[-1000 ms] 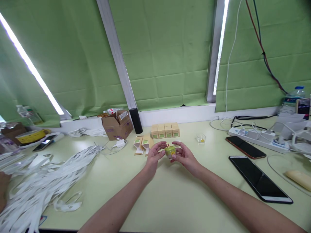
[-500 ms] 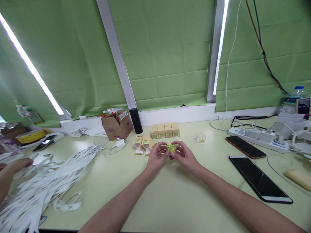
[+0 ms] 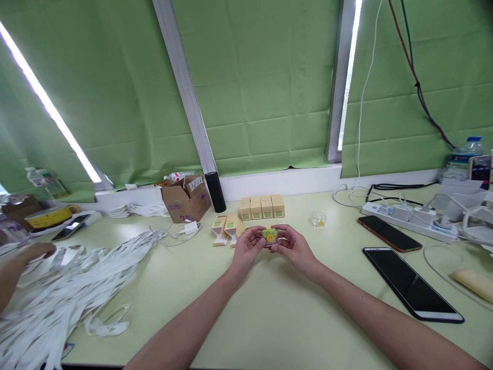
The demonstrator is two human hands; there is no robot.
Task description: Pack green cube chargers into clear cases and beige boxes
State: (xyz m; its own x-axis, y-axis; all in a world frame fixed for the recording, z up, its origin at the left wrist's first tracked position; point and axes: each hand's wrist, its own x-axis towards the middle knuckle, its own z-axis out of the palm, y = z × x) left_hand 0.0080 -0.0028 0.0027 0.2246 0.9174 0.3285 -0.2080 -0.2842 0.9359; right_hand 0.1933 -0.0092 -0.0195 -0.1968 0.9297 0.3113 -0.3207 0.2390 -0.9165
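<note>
Between my hands is a small clear plastic case [image 3: 270,236] with a green top and a yellow piece inside. My left hand [image 3: 248,248] grips its left side, and my right hand [image 3: 295,247] grips its right side, fingers curled and thumbs at the front. Just behind my left hand, two open cardboard boxes [image 3: 231,226] stand with their flaps out. Several closed small boxes [image 3: 262,207] with green labels form a row farther back. To the right sits another clear plastic piece [image 3: 318,219] with something yellow in it.
A heap of white straps [image 3: 77,288] covers the left side, where another person's hand [image 3: 36,252] works. Two phones [image 3: 412,285] and a power strip [image 3: 408,218] lie right. A larger cardboard box [image 3: 187,199] and a black cylinder [image 3: 215,192] stand at the back.
The case has tilted in my hands, so its front with the round yellow piece now faces me. The other person's hand at the left has shifted slightly.
</note>
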